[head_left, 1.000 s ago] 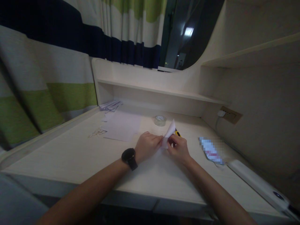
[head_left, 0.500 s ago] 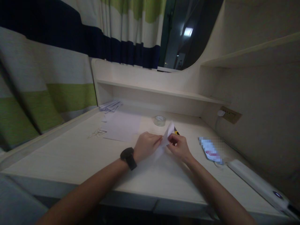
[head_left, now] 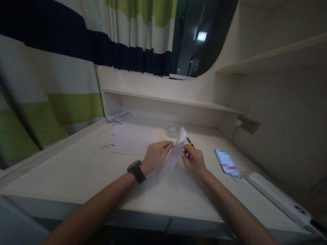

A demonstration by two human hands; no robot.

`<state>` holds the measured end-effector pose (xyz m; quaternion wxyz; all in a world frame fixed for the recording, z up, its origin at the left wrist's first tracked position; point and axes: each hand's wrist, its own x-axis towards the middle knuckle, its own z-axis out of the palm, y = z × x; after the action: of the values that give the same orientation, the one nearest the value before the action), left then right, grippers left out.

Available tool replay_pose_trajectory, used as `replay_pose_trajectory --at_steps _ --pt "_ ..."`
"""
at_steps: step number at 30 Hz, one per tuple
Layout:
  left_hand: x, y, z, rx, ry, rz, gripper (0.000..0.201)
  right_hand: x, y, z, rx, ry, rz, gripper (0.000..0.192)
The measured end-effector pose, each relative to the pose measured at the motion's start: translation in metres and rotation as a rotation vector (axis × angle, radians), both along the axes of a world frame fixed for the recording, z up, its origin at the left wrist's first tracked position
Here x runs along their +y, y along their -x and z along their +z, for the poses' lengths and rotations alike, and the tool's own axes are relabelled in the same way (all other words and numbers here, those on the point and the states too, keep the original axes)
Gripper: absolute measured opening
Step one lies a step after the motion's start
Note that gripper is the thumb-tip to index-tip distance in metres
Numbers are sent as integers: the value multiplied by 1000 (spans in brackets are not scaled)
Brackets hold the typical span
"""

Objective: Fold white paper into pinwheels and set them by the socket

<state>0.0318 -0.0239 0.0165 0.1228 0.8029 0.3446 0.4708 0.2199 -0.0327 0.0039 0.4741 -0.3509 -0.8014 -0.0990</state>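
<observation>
A folded white sheet of paper (head_left: 178,146) stands up between my hands over the middle of the desk, its lower part blurred. My left hand (head_left: 157,154), with a dark watch on the wrist, pinches the paper's left side. The fingertips of my right hand (head_left: 194,159) are closed on its right side. Just beyond my right hand lies a black and yellow utility knife (head_left: 189,141), partly hidden by the fingers. A roll of clear tape (head_left: 172,131) rests behind the paper.
Flat white paper sheets (head_left: 133,137) lie at the back left, beside a pile of folded paper strips (head_left: 119,117) and some string-like loops (head_left: 104,147). To the right are a phone (head_left: 228,163) and a long white bar-shaped device (head_left: 278,197). A low shelf (head_left: 173,98) spans the back.
The paper has opened out wider between my hands, and my left hand has shifted slightly left. More of the utility knife shows. The whole view has moved a little.
</observation>
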Motion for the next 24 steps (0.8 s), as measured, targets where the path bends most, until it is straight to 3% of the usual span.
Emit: replay_pose_trajectory --at_steps 6,12,17,24 --pt "5 1 0 72 -25 -51 22 0 -2 3 13 67 32 27" --pt "5 -5 -7 49 89 -143 20 -6 3 7 13 108 55 18" --pt "6 -9 -13 -72 175 -184 20 -8 4 8 -100 57 28 16" --pt "3 -11 -15 -71 191 -145 22 -6 2 4 -218 -40 -49 22"
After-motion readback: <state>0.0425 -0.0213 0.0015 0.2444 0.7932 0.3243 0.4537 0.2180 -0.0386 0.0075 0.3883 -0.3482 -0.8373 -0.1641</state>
